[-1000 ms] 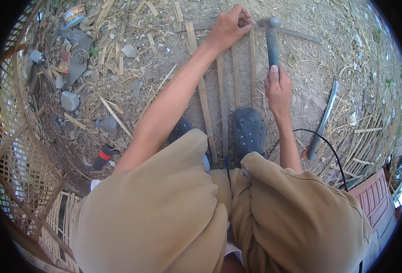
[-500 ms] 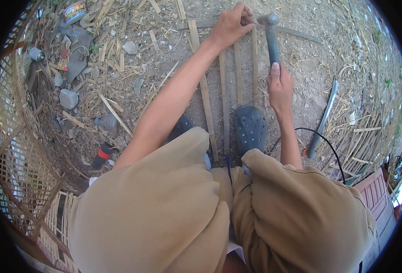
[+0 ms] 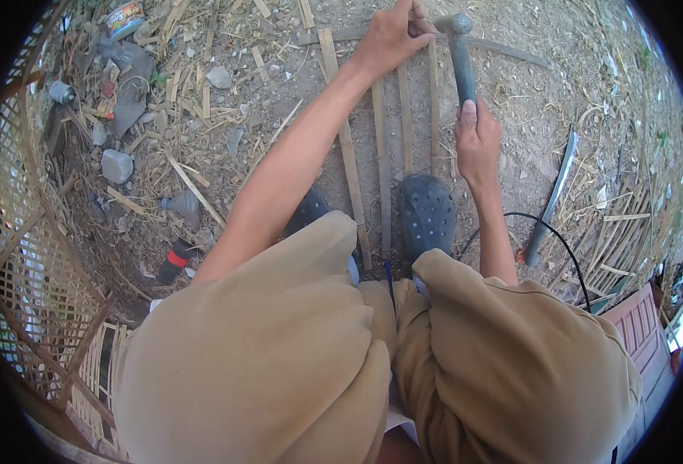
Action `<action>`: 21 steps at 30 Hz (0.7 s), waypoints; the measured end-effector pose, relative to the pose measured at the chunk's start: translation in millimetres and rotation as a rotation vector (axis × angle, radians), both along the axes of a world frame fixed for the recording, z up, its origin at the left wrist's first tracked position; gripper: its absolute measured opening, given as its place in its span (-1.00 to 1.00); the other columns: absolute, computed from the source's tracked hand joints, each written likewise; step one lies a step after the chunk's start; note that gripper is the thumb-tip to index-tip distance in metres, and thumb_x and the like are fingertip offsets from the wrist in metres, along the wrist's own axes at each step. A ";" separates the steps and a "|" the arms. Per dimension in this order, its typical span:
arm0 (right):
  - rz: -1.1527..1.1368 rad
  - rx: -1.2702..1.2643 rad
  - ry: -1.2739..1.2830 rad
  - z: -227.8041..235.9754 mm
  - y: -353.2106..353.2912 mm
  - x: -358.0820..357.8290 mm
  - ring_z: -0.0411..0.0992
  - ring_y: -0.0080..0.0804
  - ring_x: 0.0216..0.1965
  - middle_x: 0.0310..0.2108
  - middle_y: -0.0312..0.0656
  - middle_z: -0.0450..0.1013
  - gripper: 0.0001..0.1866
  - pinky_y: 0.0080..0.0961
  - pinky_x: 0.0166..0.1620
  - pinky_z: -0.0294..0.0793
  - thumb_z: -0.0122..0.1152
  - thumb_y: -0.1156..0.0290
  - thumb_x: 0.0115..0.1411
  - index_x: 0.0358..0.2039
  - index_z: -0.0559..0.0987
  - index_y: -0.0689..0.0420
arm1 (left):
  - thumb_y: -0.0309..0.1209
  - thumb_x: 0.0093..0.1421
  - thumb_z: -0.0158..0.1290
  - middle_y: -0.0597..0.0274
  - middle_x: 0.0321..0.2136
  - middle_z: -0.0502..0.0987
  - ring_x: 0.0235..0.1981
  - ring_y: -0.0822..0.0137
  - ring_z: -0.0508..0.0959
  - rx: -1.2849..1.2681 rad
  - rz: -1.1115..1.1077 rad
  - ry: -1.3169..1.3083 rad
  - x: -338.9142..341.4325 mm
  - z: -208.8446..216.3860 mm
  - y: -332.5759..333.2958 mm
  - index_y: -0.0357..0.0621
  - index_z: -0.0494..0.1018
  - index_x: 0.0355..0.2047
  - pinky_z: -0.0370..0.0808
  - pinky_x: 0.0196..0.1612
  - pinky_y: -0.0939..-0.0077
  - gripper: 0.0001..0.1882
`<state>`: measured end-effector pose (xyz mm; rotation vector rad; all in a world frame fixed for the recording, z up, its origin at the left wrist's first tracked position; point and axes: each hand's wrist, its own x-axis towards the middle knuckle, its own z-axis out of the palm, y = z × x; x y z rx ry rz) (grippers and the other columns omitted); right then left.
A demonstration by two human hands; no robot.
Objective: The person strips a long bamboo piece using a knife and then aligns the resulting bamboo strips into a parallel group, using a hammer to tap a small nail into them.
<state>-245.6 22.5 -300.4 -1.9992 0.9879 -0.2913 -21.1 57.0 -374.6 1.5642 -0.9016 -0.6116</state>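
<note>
My right hand [image 3: 478, 141] is wrapped round the lower handle of a hammer [image 3: 462, 69], its head at the far end beside my left fingertips. My left hand [image 3: 395, 37] is closed in a pinch over a flat crosswise strip [image 3: 507, 51]; whatever is between the fingertips is too small to make out. Several narrow wooden slats [image 3: 347, 147] run from under that strip toward my feet, roughly side by side on the dirt. One slat ends between my dark clogs [image 3: 428, 213].
A long-bladed machete [image 3: 559, 178] lies on the right, near a black cable [image 3: 562, 243] and a heap of thin sticks [image 3: 627, 224]. To the left are a stone [image 3: 117, 165], a black-and-red cylinder [image 3: 175, 261], a plastic bottle [image 3: 185, 207], a tub [image 3: 126, 21] and a lattice panel [image 3: 28, 255].
The hammer head has shifted slightly away from me, still beside my left fingertips. My left hand keeps its pinch at nearly the same place; the slats lie as before.
</note>
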 end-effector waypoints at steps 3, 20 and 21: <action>-0.015 -0.074 0.004 1.1 -4.5 -3.5 0.30 -0.08 -0.69 -0.69 0.02 0.32 -0.55 -0.15 -0.52 0.23 -0.08 0.15 0.53 -0.34 0.47 0.30 | -0.56 0.15 0.26 0.07 -0.46 0.61 -0.38 0.23 0.70 -0.025 0.003 -0.021 -4.0 1.4 -9.6 -0.21 0.29 -0.19 0.61 -0.33 0.35 -0.65; -0.017 -0.060 0.046 3.5 -9.5 -10.7 0.28 -0.38 -0.65 -0.69 -0.17 0.28 -0.51 -0.29 -0.52 0.22 -0.13 0.12 0.55 -0.41 0.44 0.26 | -0.57 0.15 0.27 0.08 -0.43 0.63 -0.36 0.28 0.71 -0.017 -0.010 0.031 -2.1 -2.7 -9.7 -0.20 0.30 -0.19 0.61 -0.33 0.38 -0.66; 0.007 -0.094 0.062 4.5 -11.4 -12.6 0.24 -0.53 -0.66 -0.69 -0.31 0.26 -0.51 -0.43 -0.55 0.19 -0.14 0.10 0.56 -0.41 0.44 0.23 | -0.56 0.15 0.28 0.07 -0.42 0.64 -0.35 0.28 0.71 -0.010 -0.017 0.023 -3.7 -1.6 -11.4 -0.20 0.31 -0.19 0.61 -0.33 0.38 -0.65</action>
